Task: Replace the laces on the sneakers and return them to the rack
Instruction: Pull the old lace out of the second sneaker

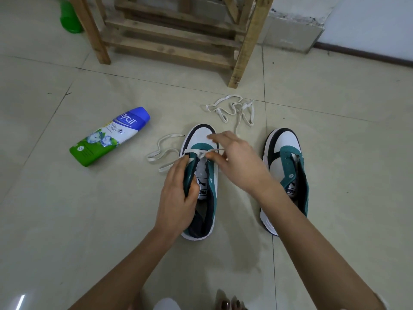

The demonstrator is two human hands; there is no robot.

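Two white, teal and black sneakers stand on the tiled floor, toes pointing away from me. My left hand point(178, 193) grips the left side of the left sneaker point(202, 139) near its eyelets. My right hand point(234, 159) pinches a white lace point(164, 154) that crosses the lowest eyelets of that sneaker; its loose length trails over the floor to the left. The right sneaker point(285, 153) has no lace. A second white lace point(232, 108) lies in a loose tangle beyond the left sneaker's toe.
A wooden rack point(174, 39) stands at the back, its front right leg close to the tangled lace. A blue-capped powder bottle point(109, 136) lies on its side at the left. A green object point(69, 19) sits behind the rack's left leg.
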